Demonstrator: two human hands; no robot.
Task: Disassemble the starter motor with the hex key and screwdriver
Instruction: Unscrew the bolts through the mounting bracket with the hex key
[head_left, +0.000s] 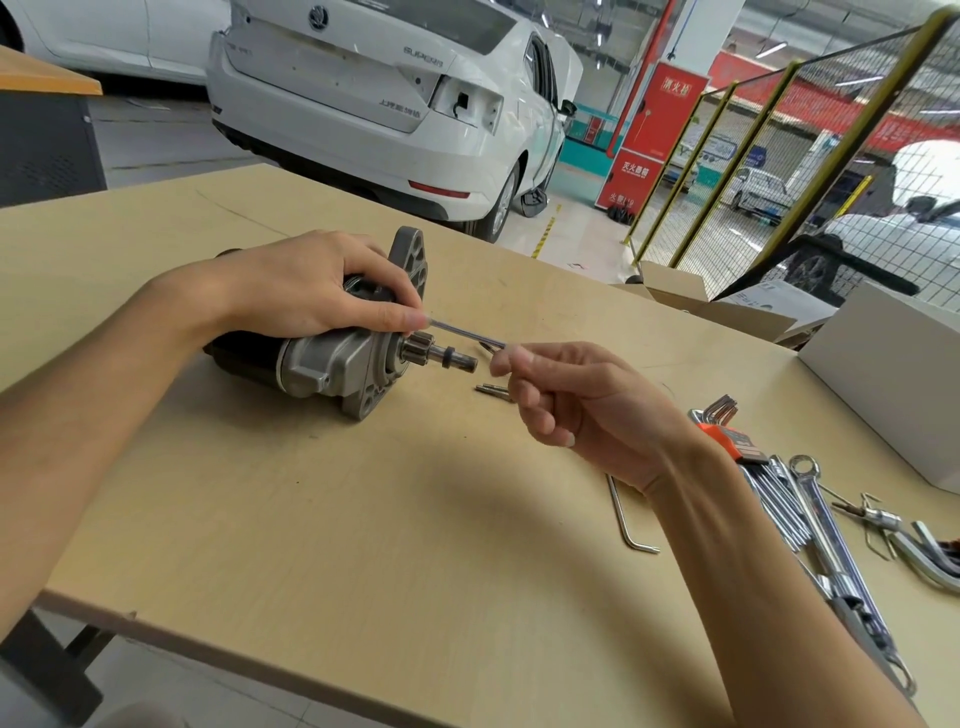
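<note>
A starter motor (332, 358) lies on its side on a pale wooden workbench (363, 519), its long axis running roughly left to right, black body at the left and the toothed pinion shaft (441, 356) pointing right toward the other hand. The left hand (311, 288) rests over the top of the housing, fingers curled around it, thumb and forefinger pinching one end of a long thin bolt (465, 334). That bolt slants slightly down to the right, above the pinion, and the right hand (576, 397) pinches its other end between thumb and forefinger, the remaining fingers loosely curled. The bolt is blurred, so its head and thread cannot be told apart. Just below the right hand's fingers, a short bolt (491, 391) lies on the bench. Farther right, a single hex key (626, 519) lies loose beside the right wrist, then a hex key set (727, 431) in an orange holder, and spanners (826, 525). A white car (384, 104) stands behind.
</note>
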